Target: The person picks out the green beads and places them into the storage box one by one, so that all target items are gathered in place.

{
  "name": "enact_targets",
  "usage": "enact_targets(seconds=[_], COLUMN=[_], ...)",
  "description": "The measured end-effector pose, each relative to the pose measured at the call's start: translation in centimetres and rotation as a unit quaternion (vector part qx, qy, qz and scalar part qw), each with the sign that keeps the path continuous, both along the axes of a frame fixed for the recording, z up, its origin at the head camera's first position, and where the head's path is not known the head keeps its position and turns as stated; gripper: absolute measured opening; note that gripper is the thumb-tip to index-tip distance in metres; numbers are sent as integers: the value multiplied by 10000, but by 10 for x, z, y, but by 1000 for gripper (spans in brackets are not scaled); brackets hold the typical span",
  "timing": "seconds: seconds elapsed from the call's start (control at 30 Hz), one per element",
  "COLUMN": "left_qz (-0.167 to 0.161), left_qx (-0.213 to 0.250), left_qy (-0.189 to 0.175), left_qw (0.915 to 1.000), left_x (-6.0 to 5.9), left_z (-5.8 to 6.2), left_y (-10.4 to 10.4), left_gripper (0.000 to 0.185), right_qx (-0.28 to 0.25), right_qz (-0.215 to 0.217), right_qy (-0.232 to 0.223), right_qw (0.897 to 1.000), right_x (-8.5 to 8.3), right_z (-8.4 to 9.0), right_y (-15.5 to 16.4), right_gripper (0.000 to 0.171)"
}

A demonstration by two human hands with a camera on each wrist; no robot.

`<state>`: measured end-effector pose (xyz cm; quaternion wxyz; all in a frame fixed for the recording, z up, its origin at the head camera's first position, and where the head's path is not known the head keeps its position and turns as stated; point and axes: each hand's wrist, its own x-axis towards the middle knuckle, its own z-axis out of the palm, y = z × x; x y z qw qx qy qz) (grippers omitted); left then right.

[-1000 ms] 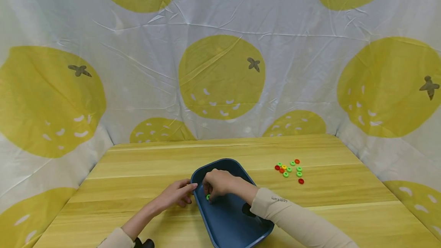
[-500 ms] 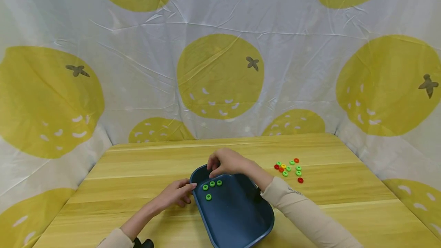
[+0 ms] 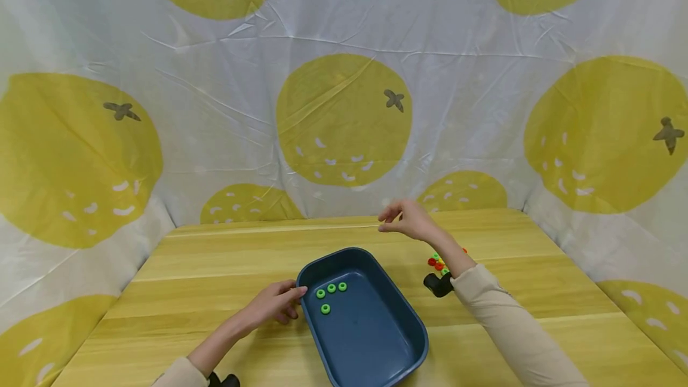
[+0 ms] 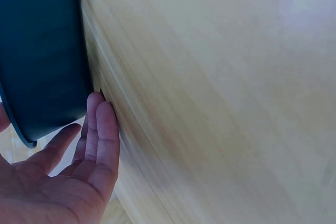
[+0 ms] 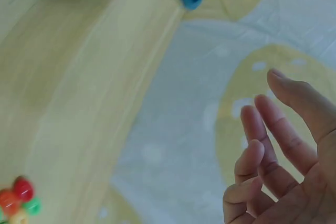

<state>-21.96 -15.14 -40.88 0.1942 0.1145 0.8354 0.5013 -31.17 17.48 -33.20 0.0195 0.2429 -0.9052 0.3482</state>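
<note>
A dark blue rectangular tray (image 3: 371,339) with raised walls lies on the wooden table, set at a slant. Inside it, near the far left corner, are several green ring-shaped beads (image 3: 331,288). My left hand (image 3: 274,303) holds the tray's left rim, thumb over the edge and the other fingers along the outer wall, as the left wrist view shows. Nothing is in my right hand (image 3: 411,220), raised beyond the tray to the right, fingers loosely bent and apart. Below its wrist lies a group of red, orange, yellow and green beads (image 3: 439,266), partly hidden by the forearm.
The wooden table (image 3: 231,255) reaches back to a hanging white cloth (image 3: 231,112) printed with yellow fruit, which also covers both sides. A black wrist-worn device (image 3: 438,285) sits under the right wrist.
My right hand has left a green bead in the tray, then lifted out and moved right toward the loose beads. The left hand has stayed at the rim.
</note>
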Motion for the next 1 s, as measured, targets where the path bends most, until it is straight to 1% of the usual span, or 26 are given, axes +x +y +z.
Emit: enact_targets(seconds=[0.1, 0.17, 0.3, 0.43, 0.63, 0.77, 1.0], left_qz=[-3, -3, -27, -44, -13, 0, -1], left_qx=[0, 11, 36, 50, 21, 32, 60], left_qy=[-11, -22, -25, -37, -64, -74, -39], left_qw=[10000, 10000, 10000, 10000, 10000, 10000, 10000], left_x=[0, 0, 1, 1, 2, 2, 1], left_z=[0, -1, -1, -2, -2, -1, 0], left_y=[1, 1, 0, 0, 0, 0, 0], left_gripper=[44, 45, 45, 44, 46, 45, 45], right_qx=[63, 142, 262, 401, 533, 655, 669], right_qz=[-420, -609, -879, -1099, -1291, -1339, -1325], right_qy=[-81, -115, -315, -550, -858, -950, -1026], right_qw=[9991, 9980, 9953, 9916, 9865, 9843, 9836], right_x=[-4, -7, -11, -10, -6, -4, -3], right_z=[-15, -25, -44, -59, -70, -74, -79], right_y=[22, 35, 59, 75, 89, 92, 92], right_gripper=[18, 18, 18, 17, 14, 11, 12])
